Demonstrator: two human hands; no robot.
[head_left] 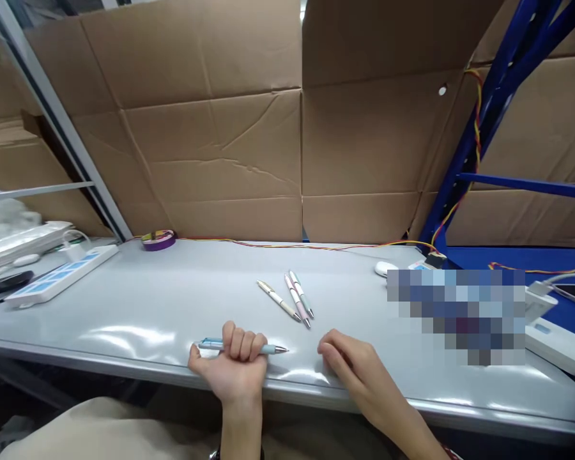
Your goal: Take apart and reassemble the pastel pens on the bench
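Observation:
My left hand (239,364), palm up near the table's front edge, has its fingers wrapped round a light blue click pen (211,344). The pen lies level, its metal tip out and pointing right; my thumb is at the clicker end on the left. To the right, my right hand (349,361) rests at the table with its fingers loosely curled together, and nothing shows in it. Beyond the hands lie three more pens: a cream pen (278,300), a pink-and-white pen (297,300) and a green-and-white pen (301,294), all with tips toward me.
A roll of purple tape (158,240) sits at the back left of the grey table (196,275). On the left lies a white power strip (62,276). A blurred-out patch hides things on the right, beside another power strip (558,345). Cardboard (211,147) walls the back; a thin wire runs below it.

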